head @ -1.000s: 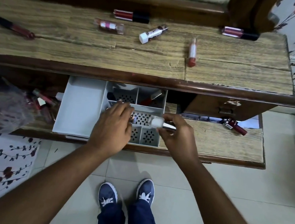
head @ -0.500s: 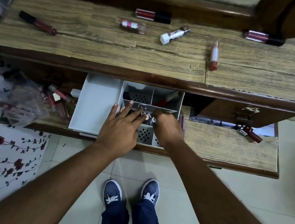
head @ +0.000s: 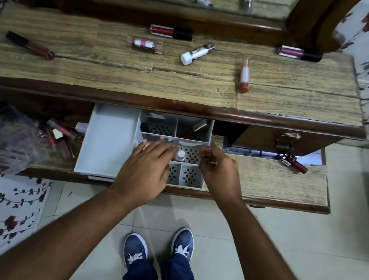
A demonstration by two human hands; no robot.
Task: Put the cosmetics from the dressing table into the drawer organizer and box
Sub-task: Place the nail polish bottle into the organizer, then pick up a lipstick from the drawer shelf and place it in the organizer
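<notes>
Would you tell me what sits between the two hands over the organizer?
In the head view, a small white-capped bottle stands in the organizer, between the left hand and right hand.

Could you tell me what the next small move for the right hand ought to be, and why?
Probably reach the right hand up to the red-capped tube on the dressing table. Its grip looks empty above the organizer, where a small bottle already sits, and that tube looks like the nearest cosmetic left on the tabletop.
</notes>
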